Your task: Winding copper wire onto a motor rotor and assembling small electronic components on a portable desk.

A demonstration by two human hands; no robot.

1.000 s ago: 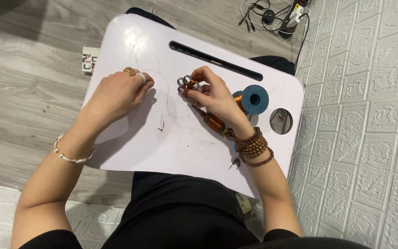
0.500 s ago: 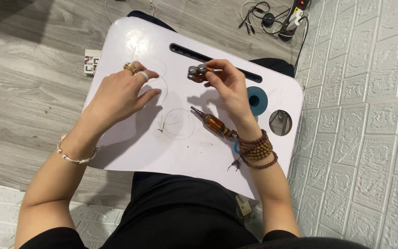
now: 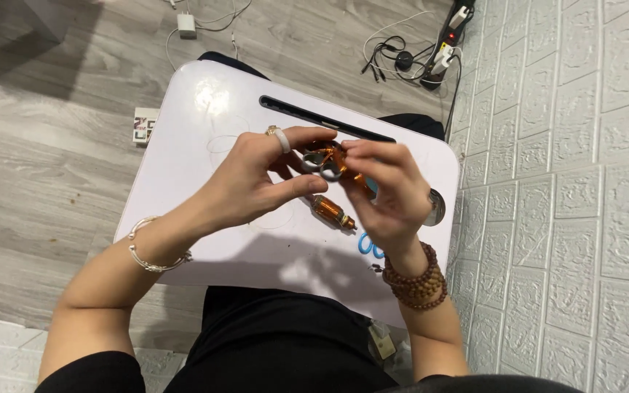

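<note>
My right hand (image 3: 391, 193) holds a small pair of scissors with silver loops and an orange-wrapped body (image 3: 327, 161) above the white lap table (image 3: 205, 109). My left hand (image 3: 260, 182), with a white ring on one finger, meets it and pinches at the scissors' loops with thumb and forefinger. Both hands are raised together over the middle of the table. An orange, copper-coloured cylinder piece (image 3: 331, 212) lies on the table just below the hands. A blue object (image 3: 368, 246) shows partly under my right palm.
The table has a long dark slot (image 3: 293, 113) near its far edge and a round cup recess (image 3: 437, 207) at the right. Chargers and cables (image 3: 431, 51) lie on the wooden floor beyond. A white brick-pattern wall runs along the right.
My right hand lifted the scissors off the table toward me. My left hand came up from the table surface and joined it at the scissors.
</note>
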